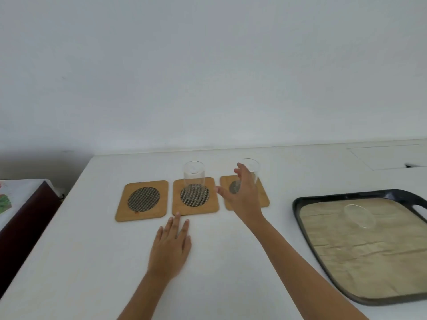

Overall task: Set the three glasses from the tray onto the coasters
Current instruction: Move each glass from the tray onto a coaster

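1. Three flat wooden coasters lie in a row on the white desk (231,262), each a rounded rectangle with a dark oval mesh inset: the left coaster (142,201), the middle coaster (195,196) and the right coaster (263,197).
2. A clear, straight-walled cylindrical glass (194,181) stands upright on the mesh of the middle coaster.
3. A second clear glass (250,168) stands at the right coaster, partly hidden behind the right hand (242,195).
4. The third glass (359,215) is on the tray (307,227), a dark, glossy, rounded-corner tray with a handle cut-out and a tan, creased, stone-like lining, well apart from the coasters on the right side of the desk.
5. The left coaster carries nothing.
6. The right hand's grip is spread, thumb and fingers apart, just beside the second glass; whether a fingertip touches the glass cannot be told. It grasps nothing.
7. The left hand (171,248) lies flat, palm down on the desk, fingers straight and released, its fingertips just short of the middle coaster's near edge.
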Demonstrator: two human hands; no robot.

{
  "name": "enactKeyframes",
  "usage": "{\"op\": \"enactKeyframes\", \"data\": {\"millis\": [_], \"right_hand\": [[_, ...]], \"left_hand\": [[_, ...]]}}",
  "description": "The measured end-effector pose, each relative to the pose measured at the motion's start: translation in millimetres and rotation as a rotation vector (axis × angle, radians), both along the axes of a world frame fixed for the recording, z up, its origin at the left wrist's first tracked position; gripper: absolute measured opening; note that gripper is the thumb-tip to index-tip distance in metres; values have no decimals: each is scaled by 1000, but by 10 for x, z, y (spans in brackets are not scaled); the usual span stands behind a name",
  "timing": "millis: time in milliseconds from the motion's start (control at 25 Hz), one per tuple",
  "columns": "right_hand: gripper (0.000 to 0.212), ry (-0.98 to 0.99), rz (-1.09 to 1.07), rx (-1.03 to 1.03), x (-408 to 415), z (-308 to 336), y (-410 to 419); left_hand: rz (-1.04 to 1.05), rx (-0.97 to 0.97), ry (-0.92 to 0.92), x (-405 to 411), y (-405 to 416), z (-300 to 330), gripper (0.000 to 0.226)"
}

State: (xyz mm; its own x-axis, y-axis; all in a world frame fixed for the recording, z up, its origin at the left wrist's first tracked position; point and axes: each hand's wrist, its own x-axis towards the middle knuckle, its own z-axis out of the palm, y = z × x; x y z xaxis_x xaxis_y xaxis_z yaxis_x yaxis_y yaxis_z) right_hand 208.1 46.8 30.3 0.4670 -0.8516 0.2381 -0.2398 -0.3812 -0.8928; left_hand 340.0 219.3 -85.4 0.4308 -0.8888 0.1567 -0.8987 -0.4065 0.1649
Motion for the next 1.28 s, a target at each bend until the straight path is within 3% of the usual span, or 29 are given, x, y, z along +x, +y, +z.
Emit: {"op": "enactKeyframes", "data": {"millis": [240, 360, 440, 520, 640, 720, 960, 1160, 1280], "right_hand": [[45, 118, -162, -360, -1305, 270, -479], [34, 261, -282, -390, -1982, 195, -699], [39, 334, -337, -376, -2336, 93, -776], [59, 353, -325, -279, -2599, -15, -788], [90, 262, -271, -46, -2759, -118, -727], [97, 207, -254, 45, -2784, -207, -680], [72, 67, -311, 205, -2791, -502, -609], [52, -25, -389, 138, -2663, -485, -536], [54, -144, -405, 73, -2427, -244, -438]], "left_hand": [[187, -4, 38, -310, -30, -12, 60], [240, 1, 57, -598, -28, -15, 62], [258, -5, 70, -770, -13, -3, 64], [276, -24, 82, -926, 5, 3, 67], [295, -17, 86, -1091, 44, -13, 69], [312, -7, 95, -1163, 72, -4, 71], [312, 6, 101, -1184, 102, 20, 73], [295, 10, 127, -1150, 128, 32, 65], [269, 27, 138, -1126, 137, 29, 59]]}}
